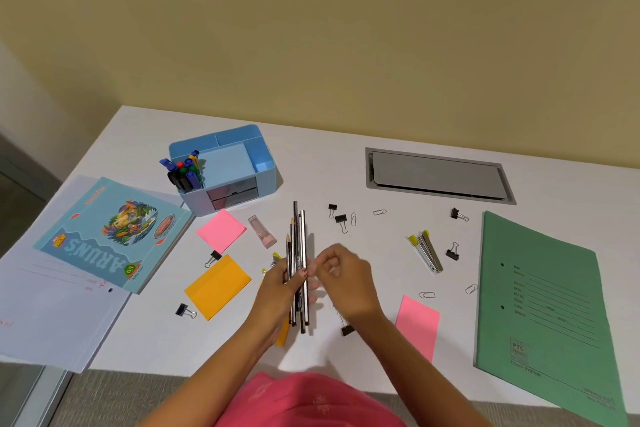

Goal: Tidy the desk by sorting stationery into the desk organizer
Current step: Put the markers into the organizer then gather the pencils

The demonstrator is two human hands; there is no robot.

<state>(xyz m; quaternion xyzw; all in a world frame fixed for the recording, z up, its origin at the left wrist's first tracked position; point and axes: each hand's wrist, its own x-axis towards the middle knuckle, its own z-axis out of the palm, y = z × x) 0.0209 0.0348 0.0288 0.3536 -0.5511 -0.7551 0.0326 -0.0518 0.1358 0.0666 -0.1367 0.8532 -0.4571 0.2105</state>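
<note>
Pink fabric [308,402] fills the bottom edge, cut off by the frame, with both forearms reaching out over it to the white desk [346,166]. An orange sticky pad [281,334] is mostly hidden under the left wrist, and a black binder clip [347,329] peeks out from under the right forearm. Small yellow items just left of the left hand are too covered to name.

Left hand [277,288] is closed around a bundle of pencils [298,253], gripping it near the middle so the tips point away toward the organizer; the count is unclear, roughly 5. Right hand [341,274] is loosely curled, its fingertips [317,267] pinched together right at the bundle's side; whether they actually grip a pencil is hard to tell through the blur.

Farther back and to the left stands the blue desk organizer [225,166], with markers [183,170] upright in its front left compartment. Loose pink notes [221,230], an orange pad [218,286], paper clips [380,212] and staple strips [427,251] lie scattered around the hands. At right, a green folder [543,308] runs off the frame's edge.
</note>
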